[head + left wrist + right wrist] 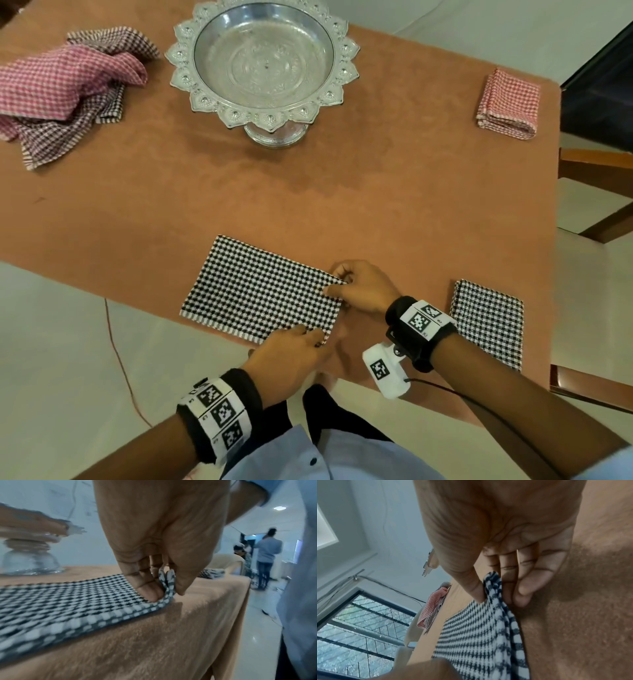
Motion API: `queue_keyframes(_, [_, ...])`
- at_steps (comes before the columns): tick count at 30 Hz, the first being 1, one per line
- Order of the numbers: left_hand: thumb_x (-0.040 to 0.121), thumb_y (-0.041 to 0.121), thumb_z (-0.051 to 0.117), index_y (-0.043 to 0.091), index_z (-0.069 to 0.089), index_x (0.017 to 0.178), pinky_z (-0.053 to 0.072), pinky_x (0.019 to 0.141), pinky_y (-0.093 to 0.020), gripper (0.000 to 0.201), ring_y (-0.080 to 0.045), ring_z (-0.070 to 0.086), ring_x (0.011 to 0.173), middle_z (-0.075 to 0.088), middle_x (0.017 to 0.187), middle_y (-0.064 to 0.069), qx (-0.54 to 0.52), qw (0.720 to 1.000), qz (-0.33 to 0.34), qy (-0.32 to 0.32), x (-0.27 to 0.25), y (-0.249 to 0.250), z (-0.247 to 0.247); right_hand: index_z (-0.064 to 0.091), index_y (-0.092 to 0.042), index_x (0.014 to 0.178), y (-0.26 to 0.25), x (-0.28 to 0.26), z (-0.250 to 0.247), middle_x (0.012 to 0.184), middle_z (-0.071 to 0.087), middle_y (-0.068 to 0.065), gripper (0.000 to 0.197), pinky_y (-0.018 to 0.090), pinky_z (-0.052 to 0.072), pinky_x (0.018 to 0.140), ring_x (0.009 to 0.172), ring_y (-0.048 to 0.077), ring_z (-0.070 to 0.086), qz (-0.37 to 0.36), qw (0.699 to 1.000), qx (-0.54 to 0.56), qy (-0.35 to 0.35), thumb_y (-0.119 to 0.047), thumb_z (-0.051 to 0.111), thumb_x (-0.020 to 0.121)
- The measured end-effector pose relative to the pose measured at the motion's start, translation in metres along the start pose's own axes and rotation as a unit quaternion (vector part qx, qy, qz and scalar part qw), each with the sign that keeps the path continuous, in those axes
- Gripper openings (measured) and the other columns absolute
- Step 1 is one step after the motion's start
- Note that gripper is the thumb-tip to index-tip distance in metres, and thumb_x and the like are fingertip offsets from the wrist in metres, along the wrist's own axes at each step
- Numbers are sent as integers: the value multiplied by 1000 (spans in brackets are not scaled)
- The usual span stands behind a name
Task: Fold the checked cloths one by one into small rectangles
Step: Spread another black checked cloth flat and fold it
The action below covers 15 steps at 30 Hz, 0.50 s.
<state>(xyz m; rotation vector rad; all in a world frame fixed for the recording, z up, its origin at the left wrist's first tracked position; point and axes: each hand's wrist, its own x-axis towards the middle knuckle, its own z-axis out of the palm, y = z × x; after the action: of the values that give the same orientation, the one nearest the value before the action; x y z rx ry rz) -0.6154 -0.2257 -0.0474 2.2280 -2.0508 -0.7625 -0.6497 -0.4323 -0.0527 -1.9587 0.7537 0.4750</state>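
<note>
A black-and-white checked cloth (260, 291) lies folded in half as a flat rectangle near the table's front edge. My left hand (301, 346) pinches its near right corner between thumb and fingers, and the left wrist view shows the cloth edge (167, 582) caught in that pinch. My right hand (356, 287) pinches the far right corner; in the right wrist view that corner (493, 582) sits between thumb and fingers. A folded black-and-white cloth (488, 320) lies at the right front. A folded red checked cloth (508, 104) sits at the far right.
A large ornate silver pedestal tray (262, 65) stands at the back centre. A heap of unfolded pink and maroon checked cloths (65, 89) lies at the back left. The table (308, 192) has a brown cover. A wooden chair (596, 192) stands to the right.
</note>
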Motion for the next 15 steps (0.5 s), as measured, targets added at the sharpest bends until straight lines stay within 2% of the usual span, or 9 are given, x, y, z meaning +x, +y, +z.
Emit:
queue_keyframes(2, [70, 14, 70, 26, 54, 91, 45, 54, -23, 29, -12, 57, 68, 58, 86, 7, -97, 992, -39, 66, -8, -4, -2, 63, -26, 85, -4, -2, 1, 77, 69, -3, 15, 42, 56, 67, 66, 16, 63, 0, 999, 46, 20, -27, 75, 77])
queue_keyframes(5, [77, 15, 57, 24, 52, 83, 44, 59, -23, 11, -6, 51, 71, 54, 82, 12, -239, 949, -112, 175, -28, -8, -11, 62, -26, 91, -23, -4, 2, 78, 72, -2, 18, 31, 54, 54, 58, 10, 62, -11, 992, 116, 43, -20, 75, 80])
queue_keyframes(6, [77, 13, 56, 24, 53, 80, 46, 60, -24, 11, -7, 52, 72, 54, 81, 13, -294, 923, -135, 208, -36, -9, -14, 64, -26, 91, -33, -4, 3, 77, 73, -1, 17, 28, 53, 53, 56, 9, 62, -19, 990, 130, 46, -19, 75, 81])
queue_keyframes(8, [76, 8, 56, 22, 57, 79, 49, 62, -26, 15, -11, 57, 77, 58, 81, 10, -396, 861, -180, 262, -54, -16, -15, 70, -23, 85, -59, 0, 8, 72, 73, -2, 7, 28, 57, 55, 55, 9, 64, -40, 989, 132, 48, -19, 75, 81])
queue_keyframes(10, [81, 6, 57, 21, 64, 82, 52, 64, -24, 16, -14, 62, 79, 63, 85, 7, -465, 800, -225, 305, -69, -29, -10, 75, -20, 79, -87, 10, 14, 68, 73, -3, 3, 32, 62, 64, 61, 13, 70, -59, 991, 114, 34, -18, 74, 82])
queue_keyframes(12, [85, 9, 60, 20, 71, 90, 58, 72, -32, 17, -14, 66, 84, 69, 92, 6, -521, 732, -283, 336, -84, -45, -2, 75, -22, 79, -116, 22, 22, 71, 75, -2, 6, 34, 63, 74, 69, 14, 73, -70, 994, 87, -14, -16, 75, 80])
queue_keyframes(14, [84, 14, 61, 19, 73, 93, 60, 78, -42, 16, -15, 68, 87, 71, 93, 4, -542, 685, -328, 360, -97, -64, 6, 75, -24, 81, -140, 37, 30, 70, 75, -3, 14, 33, 62, 78, 72, 14, 74, -83, 994, 45, -56, -10, 75, 77])
queue_keyframes(15, [85, 11, 62, 19, 74, 93, 59, 81, -45, 16, -15, 68, 87, 72, 92, 3, -549, 669, -349, 359, -101, -71, 11, 75, -24, 82, -148, 44, 34, 68, 74, -5, 17, 33, 61, 78, 73, 13, 73, -87, 994, 21, -62, -8, 74, 75])
